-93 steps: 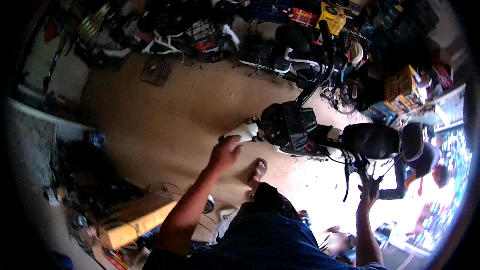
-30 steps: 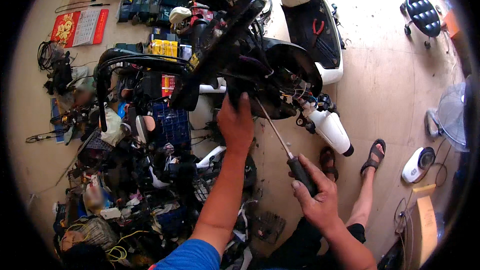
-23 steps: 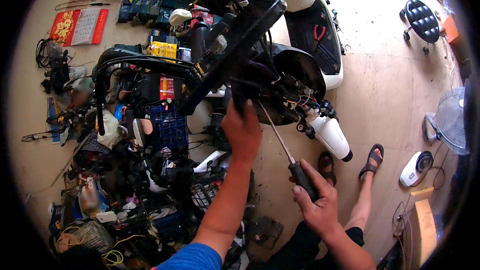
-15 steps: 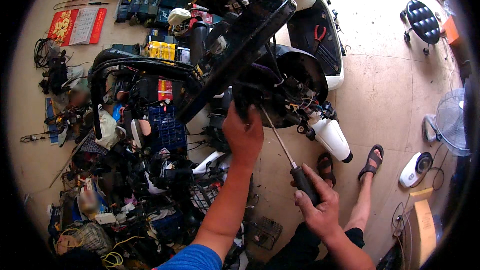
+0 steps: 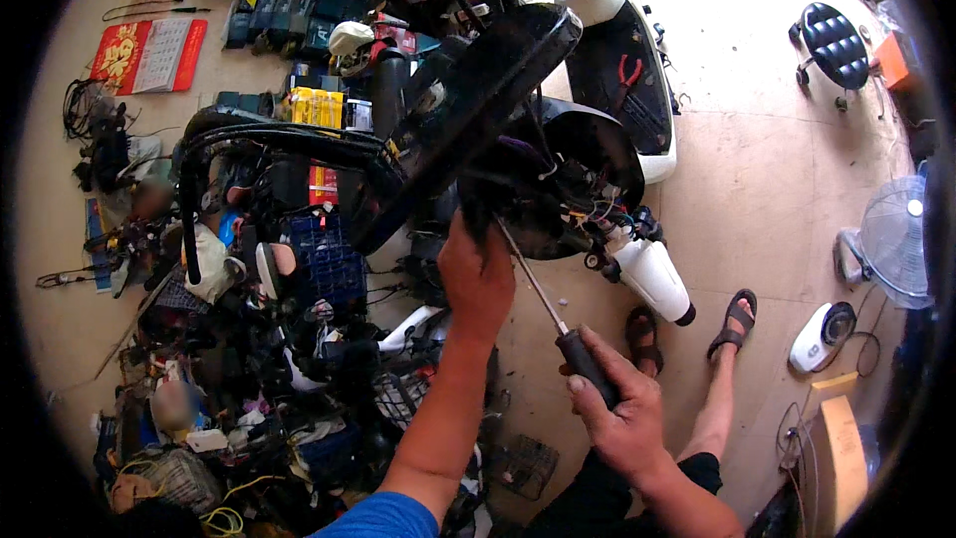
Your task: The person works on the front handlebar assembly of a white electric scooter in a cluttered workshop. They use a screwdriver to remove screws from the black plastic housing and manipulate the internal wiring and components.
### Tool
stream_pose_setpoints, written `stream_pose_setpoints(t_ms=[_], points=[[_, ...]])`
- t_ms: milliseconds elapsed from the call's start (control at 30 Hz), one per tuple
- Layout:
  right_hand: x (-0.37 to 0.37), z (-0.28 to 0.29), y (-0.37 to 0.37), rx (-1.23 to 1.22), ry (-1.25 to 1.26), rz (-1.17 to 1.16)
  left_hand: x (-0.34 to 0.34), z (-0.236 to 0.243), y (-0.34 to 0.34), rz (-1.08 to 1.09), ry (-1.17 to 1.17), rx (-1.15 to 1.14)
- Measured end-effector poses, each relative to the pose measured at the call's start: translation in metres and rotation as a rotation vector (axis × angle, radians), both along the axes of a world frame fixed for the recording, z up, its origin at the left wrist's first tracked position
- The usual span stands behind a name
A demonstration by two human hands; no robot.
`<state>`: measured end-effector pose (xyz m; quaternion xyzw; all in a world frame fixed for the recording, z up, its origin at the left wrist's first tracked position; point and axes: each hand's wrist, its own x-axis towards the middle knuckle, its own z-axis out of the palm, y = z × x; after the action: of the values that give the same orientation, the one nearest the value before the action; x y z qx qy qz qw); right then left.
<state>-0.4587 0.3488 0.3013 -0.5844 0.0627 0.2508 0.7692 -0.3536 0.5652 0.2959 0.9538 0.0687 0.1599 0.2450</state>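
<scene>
Right hand (image 5: 625,414) slants a screwdriver (image 5: 556,318), fingers curled round its handle (image 5: 585,367); left hand (image 5: 476,277) reaches forward, grip unclear.

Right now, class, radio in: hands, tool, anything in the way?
Right hand gripping screwdriver. Left hand at black casing, grip unclear. Screwdriver tip lost in shadow. Long black panel slants close by.

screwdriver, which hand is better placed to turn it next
Likely the right hand: it grips the screwdriver by its dark handle. The left hand is up at the black shell, its grip hard to make out.
</scene>
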Motion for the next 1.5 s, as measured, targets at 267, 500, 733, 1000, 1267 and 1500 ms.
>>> stream_pose_setpoints(t_ms=[267,500,733,1000,1267,1500], points=[[-0.005,0.005,0.002,-0.007,-0.009,0.023,-0.001,0.006,-0.004,0.029,0.077,-0.014],[0.010,0.026,0.003,0.005,0.052,0.030,-0.004,0.005,0.005,-0.014,0.042,-0.079],[0.004,0.042,0.002,0.017,0.127,-0.015,-0.006,0.019,-0.005,0.059,0.147,-0.180],[0.008,0.060,0.003,0.026,0.185,-0.027,-0.009,0.011,-0.001,0.056,0.071,-0.153],[0.011,0.067,0.005,-0.023,0.195,-0.026,-0.006,0.013,-0.002,0.039,0.105,-0.112],[0.014,0.071,0.003,0.025,0.315,-0.003,-0.007,0.014,-0.007,0.044,0.077,-0.155]])
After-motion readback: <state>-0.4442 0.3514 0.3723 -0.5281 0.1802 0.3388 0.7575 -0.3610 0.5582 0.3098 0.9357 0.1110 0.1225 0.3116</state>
